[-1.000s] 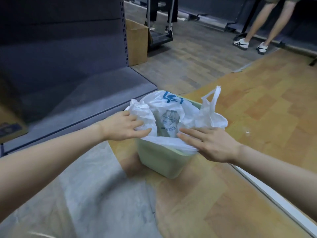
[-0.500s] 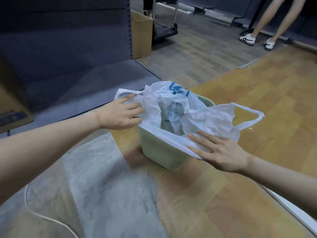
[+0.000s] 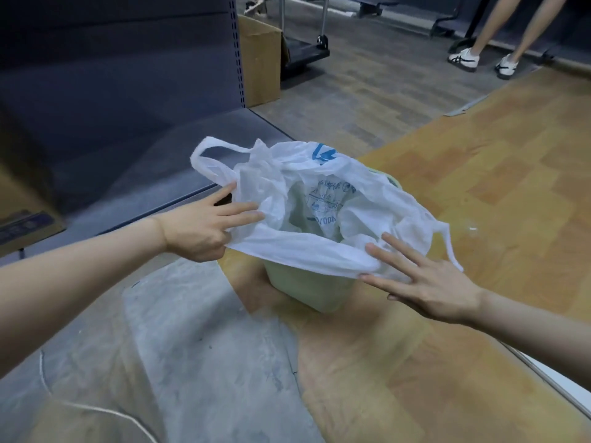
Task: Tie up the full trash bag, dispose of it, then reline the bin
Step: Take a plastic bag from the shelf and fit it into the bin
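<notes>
A small pale green bin [image 3: 307, 289] stands on the floor with a white plastic bag [image 3: 358, 199], printed in blue, spread over its mouth. The bag's inside looks hollow. My left hand [image 3: 201, 228] is at the bag's left edge. Its thumb side pinches the front hem while two or three fingers lie straight against the plastic. One bag handle [image 3: 208, 155] loops out above that hand. My right hand [image 3: 425, 282] is at the right front corner, fingers straight and spread, with the hem draped over the fingertips. The other handle [image 3: 447, 247] hangs beside it.
A dark blue shelf unit [image 3: 128, 91] with a low base stands to the left, with a cardboard box [image 3: 260, 59] at its far end. Behind that is a trolley [image 3: 303, 49]. A person's legs and white shoes [image 3: 463, 59] are at the top right. A white cord [image 3: 96, 410] lies on the grey floor patch.
Both hands have drawn the bag's mouth wider across the bin. My left hand's fingers have straightened from a curled grip, and the left handle now sticks out. The right handle has dropped.
</notes>
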Action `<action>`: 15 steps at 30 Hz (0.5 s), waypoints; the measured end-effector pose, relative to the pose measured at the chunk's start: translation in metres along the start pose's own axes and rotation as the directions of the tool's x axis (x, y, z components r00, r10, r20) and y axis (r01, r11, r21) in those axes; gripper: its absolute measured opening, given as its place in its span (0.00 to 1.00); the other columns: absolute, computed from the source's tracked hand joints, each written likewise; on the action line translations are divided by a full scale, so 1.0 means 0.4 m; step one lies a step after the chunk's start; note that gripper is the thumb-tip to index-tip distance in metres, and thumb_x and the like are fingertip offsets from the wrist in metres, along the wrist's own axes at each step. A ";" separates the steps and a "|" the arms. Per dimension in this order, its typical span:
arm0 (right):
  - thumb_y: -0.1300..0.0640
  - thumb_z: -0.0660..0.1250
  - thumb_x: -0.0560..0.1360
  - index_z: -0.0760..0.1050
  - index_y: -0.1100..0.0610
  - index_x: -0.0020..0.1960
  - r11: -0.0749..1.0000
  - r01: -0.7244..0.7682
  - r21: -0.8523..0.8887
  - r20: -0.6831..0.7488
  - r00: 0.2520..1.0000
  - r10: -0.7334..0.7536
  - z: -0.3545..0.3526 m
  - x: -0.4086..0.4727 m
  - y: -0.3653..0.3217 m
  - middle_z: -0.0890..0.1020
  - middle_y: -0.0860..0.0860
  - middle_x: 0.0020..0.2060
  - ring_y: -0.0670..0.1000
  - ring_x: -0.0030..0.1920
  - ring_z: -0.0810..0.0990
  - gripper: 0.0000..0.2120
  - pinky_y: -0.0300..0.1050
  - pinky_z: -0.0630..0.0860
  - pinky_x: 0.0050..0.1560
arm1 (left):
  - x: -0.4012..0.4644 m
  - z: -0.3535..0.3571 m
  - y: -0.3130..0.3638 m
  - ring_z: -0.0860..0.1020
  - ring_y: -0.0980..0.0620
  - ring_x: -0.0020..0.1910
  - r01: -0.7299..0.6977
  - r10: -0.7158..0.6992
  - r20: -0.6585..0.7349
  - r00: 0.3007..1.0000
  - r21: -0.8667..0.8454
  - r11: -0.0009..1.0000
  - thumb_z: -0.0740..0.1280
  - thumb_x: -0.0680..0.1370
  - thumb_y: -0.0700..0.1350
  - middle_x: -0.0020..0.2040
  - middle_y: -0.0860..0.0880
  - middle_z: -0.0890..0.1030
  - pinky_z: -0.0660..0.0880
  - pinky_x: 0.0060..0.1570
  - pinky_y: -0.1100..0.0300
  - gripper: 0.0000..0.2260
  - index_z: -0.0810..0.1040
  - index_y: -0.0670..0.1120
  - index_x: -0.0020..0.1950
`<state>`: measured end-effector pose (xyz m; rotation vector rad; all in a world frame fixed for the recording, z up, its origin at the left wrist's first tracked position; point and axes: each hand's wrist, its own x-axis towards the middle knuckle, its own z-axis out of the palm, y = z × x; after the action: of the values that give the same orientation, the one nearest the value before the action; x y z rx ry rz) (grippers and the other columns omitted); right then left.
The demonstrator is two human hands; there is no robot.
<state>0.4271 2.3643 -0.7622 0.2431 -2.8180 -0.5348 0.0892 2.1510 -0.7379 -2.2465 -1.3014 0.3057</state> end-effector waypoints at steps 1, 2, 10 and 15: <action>0.58 0.51 0.77 0.66 0.49 0.65 1.000 -0.003 0.001 -0.001 1.000 0.003 0.004 -0.001 0.003 0.73 0.55 0.66 0.64 0.64 0.72 0.18 0.34 0.64 0.21 | 0.002 -0.005 0.006 0.79 0.39 0.58 0.027 -0.025 0.061 0.998 -0.032 0.999 0.64 0.65 0.40 0.61 0.39 0.79 0.69 0.54 0.29 0.11 0.76 0.44 0.22; 0.62 0.50 0.75 0.67 0.52 0.63 1.000 -0.008 0.009 -0.003 1.000 0.008 0.007 0.000 0.006 0.74 0.57 0.65 0.64 0.64 0.73 0.19 0.32 0.59 0.22 | 0.004 -0.008 0.008 0.78 0.38 0.58 0.054 -0.045 0.105 0.993 -0.085 0.995 0.68 0.64 0.41 0.62 0.38 0.78 0.72 0.53 0.33 0.08 0.77 0.45 0.23; 0.59 0.82 0.55 0.80 0.59 0.54 0.978 -0.204 0.037 0.057 0.978 0.202 -0.022 0.078 0.068 0.84 0.56 0.51 0.57 0.47 0.84 0.28 0.46 0.78 0.38 | 0.057 -0.007 -0.016 0.81 0.42 0.41 0.268 -0.258 0.075 0.963 -0.193 0.944 0.68 0.72 0.54 0.67 0.37 0.72 0.74 0.34 0.58 0.22 0.73 0.44 0.60; 0.52 0.79 0.63 0.73 0.49 0.67 0.961 -0.273 -0.042 0.329 0.905 0.272 -0.021 0.105 0.105 0.74 0.58 0.66 0.62 0.71 0.66 0.34 0.66 0.62 0.67 | 0.085 0.014 -0.026 0.70 0.44 0.63 0.421 -0.367 0.327 0.871 -0.109 0.901 0.62 0.71 0.68 0.78 0.43 0.48 0.74 0.50 0.53 0.30 0.67 0.57 0.71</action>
<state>0.3846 2.3910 -0.7294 -0.2668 -3.1015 -0.5478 0.0963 2.1861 -0.7349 -2.0558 -1.9838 0.4015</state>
